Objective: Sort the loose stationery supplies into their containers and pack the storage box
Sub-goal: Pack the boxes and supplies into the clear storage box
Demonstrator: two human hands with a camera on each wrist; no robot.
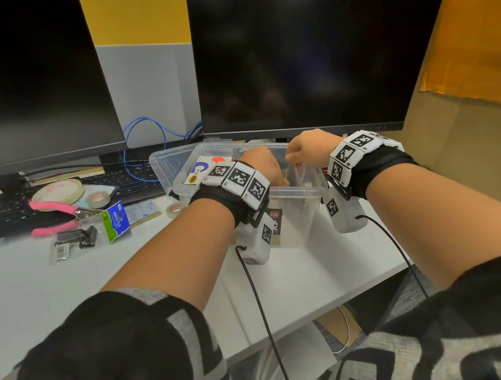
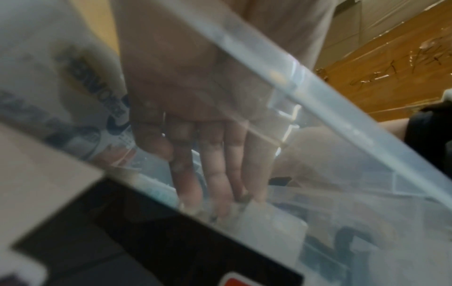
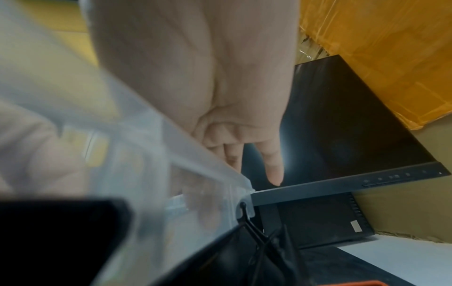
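Reaching into the clear plastic storage box [image 1: 292, 190] on the white worktop [image 1: 31, 281]: left hand [image 1: 263, 165] fingers [image 2: 215, 174] straight, tips down on packets inside. Right hand [image 1: 305, 151] curled above the far rim, apparently pinching a clear packet [image 1: 295, 171]. Loose bag of black binder clips [image 1: 85, 236] lies well left, nearer the left hand.

Two monitors [image 1: 315, 51], three tape rolls [image 1: 58, 191], one storage box [image 1: 292, 190], one pink pliers [image 1: 58, 208], one keyboard [image 1: 132, 182].

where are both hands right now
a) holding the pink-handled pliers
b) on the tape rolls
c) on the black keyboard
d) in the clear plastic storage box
d: the left hand and the right hand both reach into the clear plastic storage box, while the pink-handled pliers lie untouched on the desk.
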